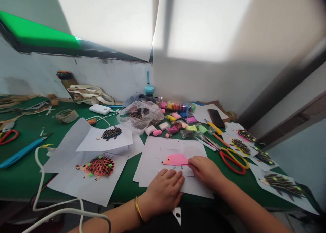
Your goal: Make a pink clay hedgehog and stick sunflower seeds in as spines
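A hedgehog picture with a pink clay body (pixel 175 159) lies on white paper (pixel 155 148) in front of me. Its snout points left, and drawn blue legs show below the body. My left hand (pixel 165 189) rests flat on the paper just below the hedgehog, fingers stretched out. At the right end of the pink clay, my right hand (pixel 203 170) has its fingers curled and pressed together, the tips on the clay's edge. The exact grip of those fingertips is partly hidden.
Scissors (pixel 233 158) lie right of the paper, near finished hedgehog pictures (pixel 282 183). Behind are clay packets (pixel 175 127) and a plastic bag (pixel 140 115). Leftward are an orange hedgehog picture (pixel 98 166), a white cable (pixel 40 178) and a blue cutter (pixel 22 155).
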The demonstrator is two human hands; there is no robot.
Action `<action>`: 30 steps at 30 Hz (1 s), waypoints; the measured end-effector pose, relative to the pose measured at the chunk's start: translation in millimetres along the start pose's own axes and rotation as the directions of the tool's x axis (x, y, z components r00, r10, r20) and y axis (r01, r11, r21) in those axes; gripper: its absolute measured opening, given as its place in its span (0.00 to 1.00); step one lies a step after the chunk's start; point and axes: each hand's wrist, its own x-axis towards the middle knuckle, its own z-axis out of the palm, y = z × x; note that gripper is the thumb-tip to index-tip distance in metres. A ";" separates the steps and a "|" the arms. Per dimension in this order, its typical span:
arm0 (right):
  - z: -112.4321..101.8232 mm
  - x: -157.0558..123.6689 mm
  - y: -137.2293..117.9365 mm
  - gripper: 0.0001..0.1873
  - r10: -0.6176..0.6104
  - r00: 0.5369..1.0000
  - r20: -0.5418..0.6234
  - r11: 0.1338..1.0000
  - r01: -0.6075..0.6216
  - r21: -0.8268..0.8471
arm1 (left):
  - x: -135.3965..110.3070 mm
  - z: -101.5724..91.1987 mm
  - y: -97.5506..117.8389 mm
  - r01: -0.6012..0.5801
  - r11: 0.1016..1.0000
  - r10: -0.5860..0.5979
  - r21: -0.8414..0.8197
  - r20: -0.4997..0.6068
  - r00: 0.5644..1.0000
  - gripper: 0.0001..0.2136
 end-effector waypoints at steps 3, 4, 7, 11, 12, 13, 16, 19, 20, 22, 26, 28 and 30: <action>3.3 4.1 -6.0 0.14 -0.038 0.999 -0.014 0.997 0.037 -0.075 | 0.6 -0.8 0.2 0.007 1.000 -0.007 -0.002 0.003 1.000 0.23; 4.4 5.7 -7.3 0.13 -0.059 0.998 -0.025 0.995 0.057 -0.088 | 0.7 -1.6 0.3 0.011 1.000 -0.011 -0.001 0.005 1.000 0.23; 7.8 9.3 -10.9 0.11 -0.100 0.994 -0.043 0.990 0.095 -0.109 | 0.8 -4.1 0.8 0.014 1.000 -0.014 0.001 0.014 1.000 0.22; 11.0 11.1 -14.7 0.10 -0.099 0.994 -0.053 0.989 0.092 -0.120 | 0.7 -4.7 0.9 0.011 1.000 -0.011 0.003 0.016 1.000 0.22; 11.7 11.3 -15.1 0.10 -0.093 0.994 -0.059 0.989 0.085 -0.123 | 0.8 -4.5 0.9 0.010 1.000 -0.010 0.004 0.017 1.000 0.23; 12.4 11.6 -15.3 0.10 -0.088 0.994 -0.066 0.989 0.079 -0.127 | 0.9 -4.3 0.8 0.009 1.000 -0.009 0.005 0.021 1.000 0.23; 14.3 13.1 -15.1 0.09 -0.074 0.994 -0.086 0.987 0.061 -0.147 | 1.3 -3.9 0.8 0.009 1.000 -0.009 0.008 0.029 1.000 0.23; 15.3 14.4 -15.2 0.09 -0.066 0.993 -0.095 0.988 0.052 -0.143 | 1.4 -3.8 0.9 0.008 1.000 -0.008 0.008 0.026 1.000 0.23; 15.5 14.6 -15.4 0.08 -0.067 0.993 -0.097 0.989 0.054 -0.135 | 1.4 -3.8 1.0 0.008 1.000 -0.008 0.006 0.023 1.000 0.23; 16.3 14.6 -16.3 0.08 -0.078 0.992 -0.095 0.990 0.066 -0.123 | 1.3 -4.0 1.0 0.010 1.000 -0.010 0.005 0.024 1.000 0.23; 19.0 15.0 -18.6 0.09 -0.086 0.991 -0.099 0.987 0.072 -0.143 | 1.4 -5.2 0.9 0.007 1.000 -0.008 0.014 0.040 0.999 0.23; 20.0 15.5 -19.9 0.09 -0.080 0.991 -0.111 0.988 0.063 -0.144 | 1.7 -5.8 1.0 0.004 1.000 -0.005 0.016 0.046 0.999 0.24; 20.5 16.2 -21.3 0.08 -0.085 0.990 -0.113 0.989 0.070 -0.132 | 1.9 -6.3 1.3 0.003 1.000 -0.004 0.014 0.048 0.999 0.25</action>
